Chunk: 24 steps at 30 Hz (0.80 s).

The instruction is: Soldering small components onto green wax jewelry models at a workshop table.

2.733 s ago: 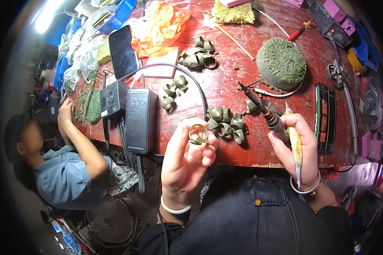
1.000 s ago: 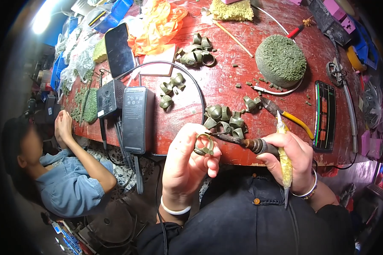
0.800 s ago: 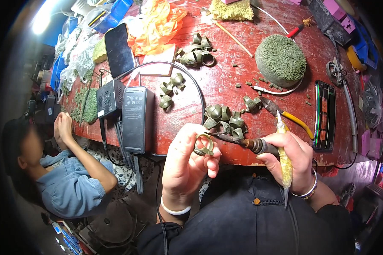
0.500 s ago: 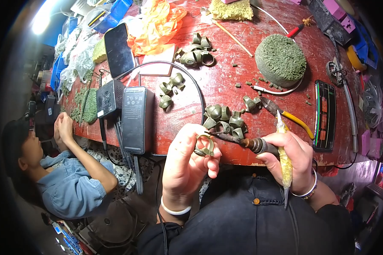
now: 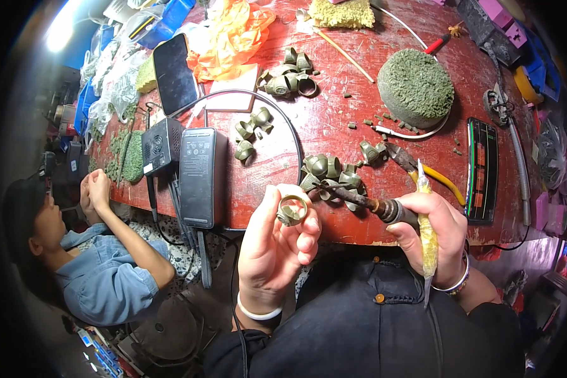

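Observation:
In my left hand (image 5: 264,242) a dull green ring (image 5: 288,217) is pinched between thumb and fingers, its round opening turned up. My right hand (image 5: 446,230) grips a soldering iron (image 5: 397,213) with a dark, worn shaft pointing left. Tucked in the same hand is a pointed tool (image 5: 428,242) wrapped in yellow tape, standing nearly upright. The iron's tip is apart from the ring and lies, in the picture, over a cluster of similar green rings (image 5: 324,167). More rings (image 5: 286,83) form a pile farther back, and several smaller pieces (image 5: 244,150) lie to the left.
Yellow-handled cutters (image 5: 444,179) and a round green-topped block (image 5: 416,88) are on the red table (image 5: 346,120). A lit phone (image 5: 481,170) is at right. Black power boxes (image 5: 203,176) and a cable stand left. Beyond them sits another person (image 5: 107,271), hands together.
The soldering iron has drawn away from the ring, moving slightly right and down with my right hand. My left hand has turned the ring so its opening faces up.

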Tool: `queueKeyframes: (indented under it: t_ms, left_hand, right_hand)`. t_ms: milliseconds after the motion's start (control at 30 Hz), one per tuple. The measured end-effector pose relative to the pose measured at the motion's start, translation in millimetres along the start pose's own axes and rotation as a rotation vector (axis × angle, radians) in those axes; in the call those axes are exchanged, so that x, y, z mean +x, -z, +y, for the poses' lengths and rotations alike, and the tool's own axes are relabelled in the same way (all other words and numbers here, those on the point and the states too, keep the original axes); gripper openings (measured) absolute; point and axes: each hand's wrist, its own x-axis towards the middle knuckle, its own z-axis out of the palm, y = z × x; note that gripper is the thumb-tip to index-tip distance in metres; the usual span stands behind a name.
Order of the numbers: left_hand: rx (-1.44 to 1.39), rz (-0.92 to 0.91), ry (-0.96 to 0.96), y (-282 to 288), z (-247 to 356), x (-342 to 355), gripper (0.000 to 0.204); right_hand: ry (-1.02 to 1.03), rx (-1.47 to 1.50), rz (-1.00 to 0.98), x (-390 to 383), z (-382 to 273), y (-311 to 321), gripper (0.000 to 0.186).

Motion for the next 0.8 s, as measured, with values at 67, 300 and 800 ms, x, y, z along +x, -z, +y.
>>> queueKeyframes:
  t_ms: [67, 300, 800]
  left_hand:
    - [-0.055, -0.020, 0.022, 2.1, 1.0, -0.2, 0.042]
    - [-0.086, -0.036, 0.059, 4.5, 1.6, 2.3, 0.041]
    - [0.726, -0.037, -0.597, -1.2, -12.9, 0.2, 0.038]
  right_hand:
    - [0.007, 0.006, 0.013, -0.4, 0.9, -1.0, 0.031]
    - [-0.025, 0.026, 0.011, 0.1, 0.5, 0.0, 0.030]
    - [-0.046, 0.010, 0.020, 2.3, -0.2, 0.9, 0.028]
